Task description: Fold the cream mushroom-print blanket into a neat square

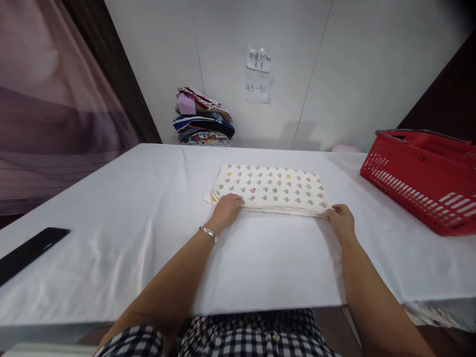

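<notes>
Squarely in the middle of the white-draped counter lies a folded cream cloth printed with small grey and coloured shapes, its layered edges facing the person. The left hand rests palm down on the near left corner of that cloth, its fingers curled over the stacked edge and touching it; a silver bracelet circles the wrist. The right hand sits at the near right corner, fingers drawn narrow and pinched against the edge of the layers, though whether they truly grip the fabric cannot be told.

Well apart to the right stands a red plastic basket with slotted walls, near the counter's right edge. A flat black phone-like slab lies near the left edge, far from both hands. Against the white wall behind the counter rests a pile of folded multicoloured clothes, and above it two paper notes are stuck to the wall. A checked garment shows at the bottom, below the counter edge.
</notes>
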Motion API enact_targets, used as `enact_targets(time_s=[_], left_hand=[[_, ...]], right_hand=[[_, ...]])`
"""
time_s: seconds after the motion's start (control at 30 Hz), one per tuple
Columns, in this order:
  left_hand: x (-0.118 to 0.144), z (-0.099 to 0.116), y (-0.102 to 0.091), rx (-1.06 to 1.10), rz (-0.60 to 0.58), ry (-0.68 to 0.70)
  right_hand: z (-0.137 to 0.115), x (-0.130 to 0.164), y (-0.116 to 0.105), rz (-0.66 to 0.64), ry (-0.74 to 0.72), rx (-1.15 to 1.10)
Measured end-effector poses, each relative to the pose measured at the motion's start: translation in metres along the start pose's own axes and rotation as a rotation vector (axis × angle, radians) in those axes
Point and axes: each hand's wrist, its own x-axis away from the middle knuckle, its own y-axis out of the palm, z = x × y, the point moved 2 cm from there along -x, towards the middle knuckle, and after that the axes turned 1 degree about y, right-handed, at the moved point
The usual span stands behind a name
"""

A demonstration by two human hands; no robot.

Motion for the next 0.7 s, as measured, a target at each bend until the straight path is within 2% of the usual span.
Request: enact_targets(time_s=[0.13,0.3,0.47,0.7], left_hand=[[-0.004,-0.003,-0.007,-0.031,0.028,-0.008],[-0.01,-0.007,-0.019,-0.106,0.198,0.006],[-0.001,-0.017,-0.005,-0.119,0.059,0.016],[0.004,-0.017,0.001,-0.078,0.089,0.012]], right_hand=[[-0.005,0.004,0.0,-0.003,-0.011,-0.03],[-0.01,0.009,0.001,-0.004,-0.048,-0.075],[-0.013,0.011,0.002,-0.053,-0.07,0.058],[-0.018,0.015,-0.003,-0.009,-0.077,0.054]])
